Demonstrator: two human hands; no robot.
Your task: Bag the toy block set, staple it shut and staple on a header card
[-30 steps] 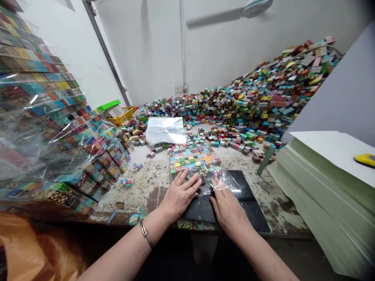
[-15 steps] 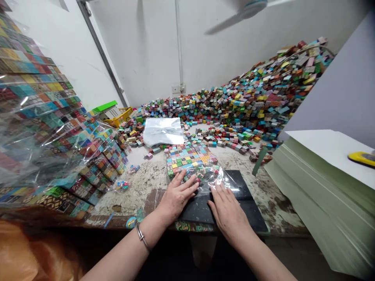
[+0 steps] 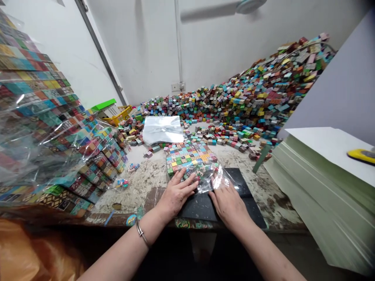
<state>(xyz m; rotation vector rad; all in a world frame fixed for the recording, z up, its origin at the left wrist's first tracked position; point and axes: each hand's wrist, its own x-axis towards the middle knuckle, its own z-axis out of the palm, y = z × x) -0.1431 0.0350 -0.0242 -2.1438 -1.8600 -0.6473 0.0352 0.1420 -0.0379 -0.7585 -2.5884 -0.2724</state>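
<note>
A flat block of small patterned boxes [image 3: 190, 154] lies at the middle of the table, its near end inside a clear plastic bag [image 3: 206, 179]. My left hand [image 3: 179, 192] rests on the bag's near left part with its fingers spread. On the bag's right side lies my right hand [image 3: 227, 200], fingers stretched forward and partly under the shiny film. Small colourful pieces [image 3: 199, 172] show through the plastic between the hands. Beneath the bag and hands is a black board [image 3: 199, 208].
Stacked boxes in plastic [image 3: 58, 117] rise at the left. A heap of loose little boxes [image 3: 249, 97] lines the back. Clear bags [image 3: 163, 129] lie behind the block. Paper sheets [image 3: 316, 187] with a yellow cutter [image 3: 361, 155] stand at the right.
My right hand has shifted slightly, its fingertips now more covered by the film. My left hand stays nearly in place on the bag.
</note>
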